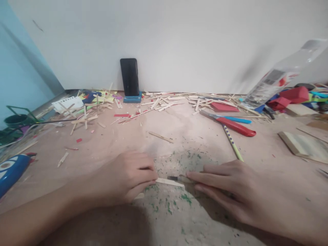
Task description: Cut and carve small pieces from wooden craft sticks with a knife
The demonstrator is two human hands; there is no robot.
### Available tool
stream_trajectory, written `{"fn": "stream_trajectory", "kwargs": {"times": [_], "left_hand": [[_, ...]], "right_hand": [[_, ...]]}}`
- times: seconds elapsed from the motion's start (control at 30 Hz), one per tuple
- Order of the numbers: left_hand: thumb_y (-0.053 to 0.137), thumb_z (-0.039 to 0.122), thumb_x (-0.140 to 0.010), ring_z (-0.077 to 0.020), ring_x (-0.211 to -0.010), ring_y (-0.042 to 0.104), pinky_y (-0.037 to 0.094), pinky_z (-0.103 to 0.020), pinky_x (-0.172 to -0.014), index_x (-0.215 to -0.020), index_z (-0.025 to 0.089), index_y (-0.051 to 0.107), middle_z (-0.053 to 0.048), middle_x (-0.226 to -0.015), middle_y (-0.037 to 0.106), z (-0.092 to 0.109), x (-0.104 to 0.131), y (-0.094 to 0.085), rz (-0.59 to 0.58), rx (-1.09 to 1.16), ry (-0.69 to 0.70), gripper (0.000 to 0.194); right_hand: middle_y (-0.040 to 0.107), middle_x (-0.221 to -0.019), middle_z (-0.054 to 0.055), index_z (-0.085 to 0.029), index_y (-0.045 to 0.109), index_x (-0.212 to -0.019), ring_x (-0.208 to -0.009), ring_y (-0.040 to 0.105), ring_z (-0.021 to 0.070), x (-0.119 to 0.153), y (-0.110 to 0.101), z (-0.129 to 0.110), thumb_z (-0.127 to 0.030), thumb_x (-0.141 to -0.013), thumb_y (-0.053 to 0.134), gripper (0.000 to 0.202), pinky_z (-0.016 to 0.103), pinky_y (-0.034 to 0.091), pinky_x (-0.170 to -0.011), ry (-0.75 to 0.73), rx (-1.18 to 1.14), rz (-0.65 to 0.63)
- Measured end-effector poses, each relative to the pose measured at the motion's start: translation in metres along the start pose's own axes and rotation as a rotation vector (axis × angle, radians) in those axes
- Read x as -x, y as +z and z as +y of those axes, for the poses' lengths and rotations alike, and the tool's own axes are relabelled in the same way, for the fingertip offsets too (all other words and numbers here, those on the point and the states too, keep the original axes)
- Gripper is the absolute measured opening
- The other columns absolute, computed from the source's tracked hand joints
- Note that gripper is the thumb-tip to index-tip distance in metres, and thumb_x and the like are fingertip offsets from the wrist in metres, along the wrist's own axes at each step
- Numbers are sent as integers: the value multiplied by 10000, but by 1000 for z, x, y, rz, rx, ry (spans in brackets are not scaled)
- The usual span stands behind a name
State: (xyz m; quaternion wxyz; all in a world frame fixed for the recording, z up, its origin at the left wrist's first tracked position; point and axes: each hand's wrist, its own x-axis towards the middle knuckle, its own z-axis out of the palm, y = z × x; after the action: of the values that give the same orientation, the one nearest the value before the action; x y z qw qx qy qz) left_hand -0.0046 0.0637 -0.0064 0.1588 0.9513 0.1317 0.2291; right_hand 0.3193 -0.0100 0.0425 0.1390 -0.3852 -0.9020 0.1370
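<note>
My left hand [133, 181], fingers closed, pinches a pale wooden craft stick [170, 182] low over the table. The stick's tapered end points right. My right hand [228, 184] is closed around a small craft knife [174, 178], its short dark blade pointing left beside the stick's upper edge. Whether blade and stick touch, I cannot tell. Most of the knife's handle is hidden by my fingers. Under and around both hands lie green shavings [186, 197]. Beyond them rests a loose craft stick [161, 137].
Against the wall leans a phone [130, 78] on a blue stand [132, 99]. Scissors [230, 124] and a patterned pencil [232, 142] lie at right, near a tilted plastic bottle [279, 77] and a wooden block [304, 145]. A blue object [12, 171] sits at left.
</note>
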Motion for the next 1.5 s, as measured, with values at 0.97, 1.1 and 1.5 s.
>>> {"fn": "stream_trajectory", "kwargs": {"times": [0.97,1.1,1.5], "left_hand": [[599,10,-1045,-186,-889,593,415,-353,-801,-1084,189,775,-22,-1015,739,-1,4,12,6,-3,54,254],[583,3,-1039,-190,-888,602,420,-349,-801,-1129,202,767,-22,-1023,745,-2,3,12,0,-18,53,285],[590,4,-1022,-195,-920,654,428,-330,-813,-1157,225,749,-36,-1052,763,-3,5,8,-50,-44,49,303]], "right_hand": [[837,-972,16,-291,832,-1415,-766,800,153,-2,-3,-4,-252,-1206,518,379,289,577,-641,8,-86,-90],[837,-968,28,-275,835,-1410,-747,794,168,-2,-4,-5,-274,-1192,556,354,296,586,-632,13,-42,-37],[751,-925,18,-321,783,-1475,-659,684,149,3,5,6,-143,-1151,483,476,284,491,-592,-9,-38,-56]]}}
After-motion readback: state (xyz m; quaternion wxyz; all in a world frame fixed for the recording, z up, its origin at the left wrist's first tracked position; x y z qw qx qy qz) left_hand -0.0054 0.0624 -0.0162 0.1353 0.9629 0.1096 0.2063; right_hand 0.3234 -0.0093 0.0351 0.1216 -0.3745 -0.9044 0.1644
